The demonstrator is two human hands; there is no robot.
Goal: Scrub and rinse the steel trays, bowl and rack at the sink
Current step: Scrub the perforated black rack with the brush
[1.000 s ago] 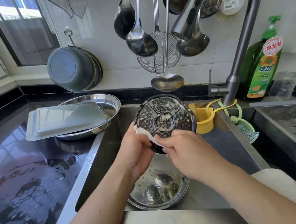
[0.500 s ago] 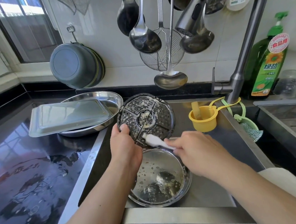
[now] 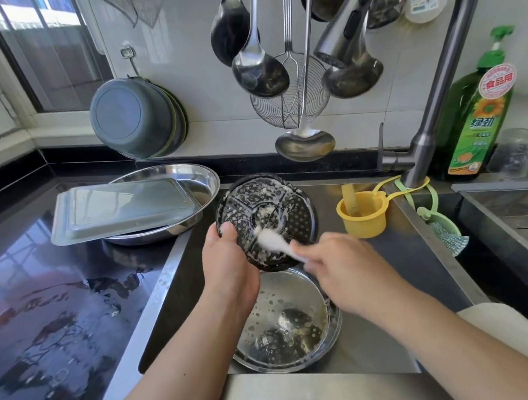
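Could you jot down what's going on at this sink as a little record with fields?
Left hand: grips the round perforated rack, tilted up over the sink
Right hand: holds a white brush against the soapy rack
Below: steel bowl in the sink
Counter: rectangular tray upside down on a round tray
Tap: no water seen

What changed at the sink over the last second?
The right hand swept its white scrubber from the round perforated rack's lower edge up to its centre. The left hand shifted its grip to the rack's left rim. The steel bowl below and the trays on the counter stayed put.
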